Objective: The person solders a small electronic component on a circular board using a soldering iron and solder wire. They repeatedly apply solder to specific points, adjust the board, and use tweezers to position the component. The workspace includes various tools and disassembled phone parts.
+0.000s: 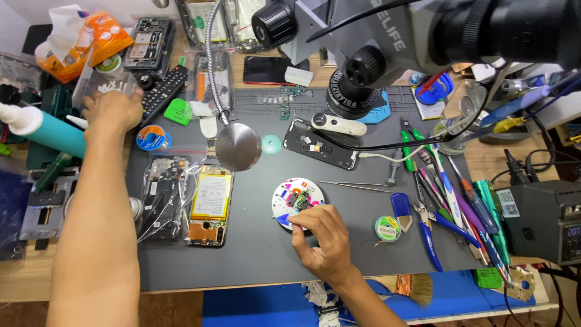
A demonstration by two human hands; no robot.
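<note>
**Right hand on parts disc, left hand reaching far left**

Right hand (321, 239) fingers pinch the 6 o'clock rim of the round white multicoloured parts disc (296, 200) at mat centre, likely steadying its small components. Left hand (112, 109) rests curled on a clear plastic box (103, 85) at 10 o'clock; what it grips I cannot tell. Round metal lamp head (238, 146) hangs at the disc's 11 o'clock; tweezers (354, 184) lie at 3 o'clock on the grey tabletop mat (254, 248).

Round multicoloured disc (296, 201) flat on grey mat (254, 254).

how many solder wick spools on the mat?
2: blue spool just below the left hand; green spool right of the right hand. Clutter may hide more.
</note>
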